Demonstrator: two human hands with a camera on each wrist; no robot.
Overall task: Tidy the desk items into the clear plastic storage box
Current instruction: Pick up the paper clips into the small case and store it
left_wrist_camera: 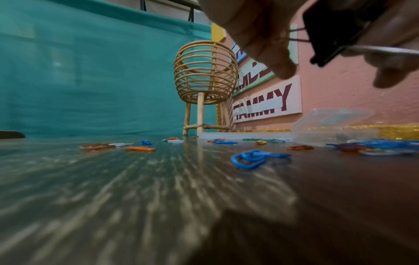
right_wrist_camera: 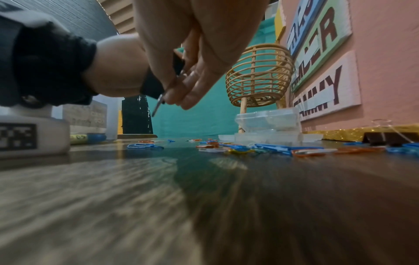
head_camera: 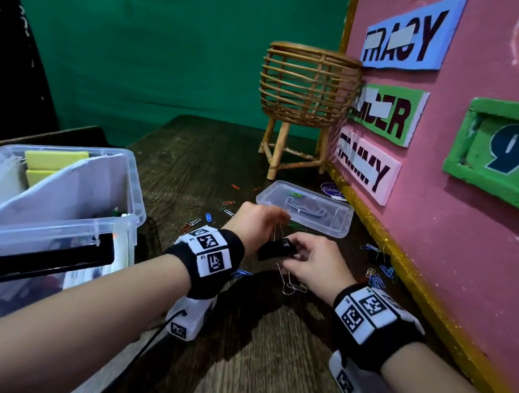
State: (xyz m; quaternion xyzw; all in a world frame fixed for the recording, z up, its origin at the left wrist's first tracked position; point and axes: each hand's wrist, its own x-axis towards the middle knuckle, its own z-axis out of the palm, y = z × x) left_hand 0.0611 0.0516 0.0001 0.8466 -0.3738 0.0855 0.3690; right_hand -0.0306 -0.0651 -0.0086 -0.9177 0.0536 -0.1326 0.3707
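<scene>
A black binder clip (head_camera: 277, 248) with silver wire handles is held between both hands, just above the dark wooden desk (head_camera: 248, 343). My left hand (head_camera: 268, 220) pinches the upper wire handle. My right hand (head_camera: 301, 258) grips the clip's black body, and the lower wire handle hangs down below it. The left wrist view shows the clip (left_wrist_camera: 335, 30) beside my left hand (left_wrist_camera: 256, 35). In the right wrist view, my right hand's (right_wrist_camera: 199, 53) curled fingers close round the clip (right_wrist_camera: 154, 86). The clear plastic storage box (head_camera: 49, 228) stands open at the left, with yellow pads and papers inside.
The box's clear lid (head_camera: 304, 207) lies flat behind the hands. Several coloured paper clips (head_camera: 380, 275) are scattered over the desk, and another black binder clip (right_wrist_camera: 390, 139) sits by the pink board (head_camera: 462, 223) on the right. A rattan basket stand (head_camera: 304, 93) stands at the back.
</scene>
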